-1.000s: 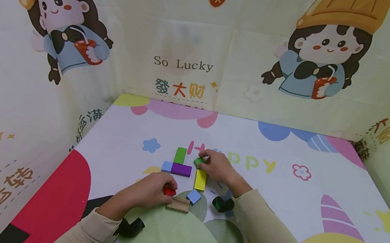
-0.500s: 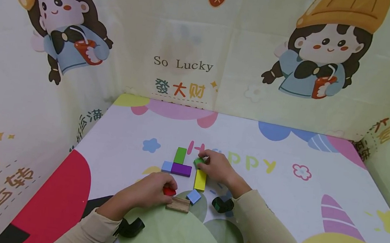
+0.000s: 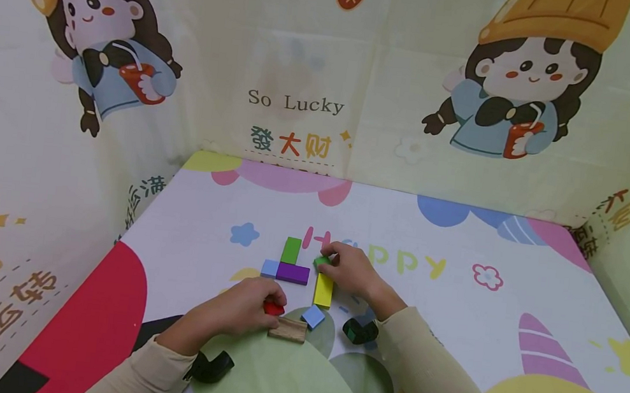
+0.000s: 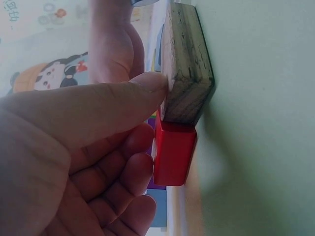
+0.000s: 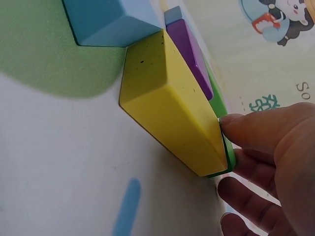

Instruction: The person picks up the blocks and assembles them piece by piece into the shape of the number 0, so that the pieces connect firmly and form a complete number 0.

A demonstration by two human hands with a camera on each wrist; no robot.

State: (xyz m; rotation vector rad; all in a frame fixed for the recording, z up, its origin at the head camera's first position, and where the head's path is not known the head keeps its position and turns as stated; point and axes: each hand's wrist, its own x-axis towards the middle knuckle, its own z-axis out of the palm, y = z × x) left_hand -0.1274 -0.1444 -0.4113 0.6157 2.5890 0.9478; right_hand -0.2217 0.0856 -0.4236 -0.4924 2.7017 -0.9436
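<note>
The left hand (image 3: 242, 305) reaches in, bent fingers at the red block (image 3: 275, 309), thumb touching the wooden block (image 3: 288, 331); whether they clamp either I cannot tell. The left wrist view shows more of the red block than the head view. The wooden block's long axis runs left to right. Farther right, the yellow block (image 3: 324, 291) points away from the person; at its far end the right hand (image 3: 352, 269) pinches the small green block (image 3: 321, 262).

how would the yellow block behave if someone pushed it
The yellow block looks rigid, judging by its straight, firm edges. Its flat faces suggest it would slide rather than roll. Lying lengthwise, it probably won't tip easily.
</note>
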